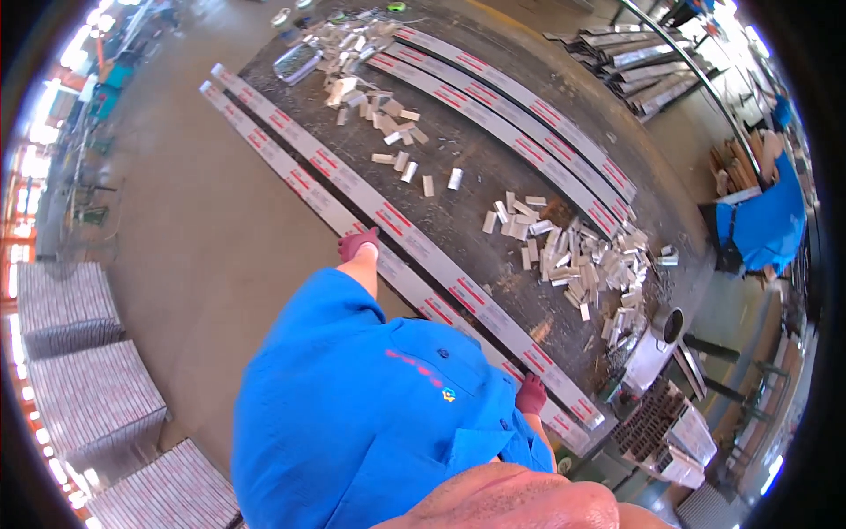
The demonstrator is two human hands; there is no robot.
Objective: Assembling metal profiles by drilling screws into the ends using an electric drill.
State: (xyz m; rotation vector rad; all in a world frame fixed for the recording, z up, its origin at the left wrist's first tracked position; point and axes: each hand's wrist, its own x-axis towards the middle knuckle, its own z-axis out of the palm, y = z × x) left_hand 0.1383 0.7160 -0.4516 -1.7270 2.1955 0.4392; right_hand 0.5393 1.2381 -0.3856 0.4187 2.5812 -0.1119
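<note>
Two long, flat metal strips with white film and red print lie side by side along the table's near edge. Both my hands wear dark red gloves and are on the near strip (304, 182). My left hand (359, 243) has its fingers curled over it near the middle. Toward its right end, my right hand (531, 394) grips the same strip, with its fingers partly hidden. The second strip (392, 219) runs parallel, just beyond, with a narrow dark gap between.
Several more long strips (529, 132) lie across the table's far side. Short cut metal pieces (582, 260) are heaped on the dark tabletop (352, 163). A clear tray (297, 63) stands at the far left, stacked bundles (92, 392) on the left floor, and a blue-draped object (767, 225) at right.
</note>
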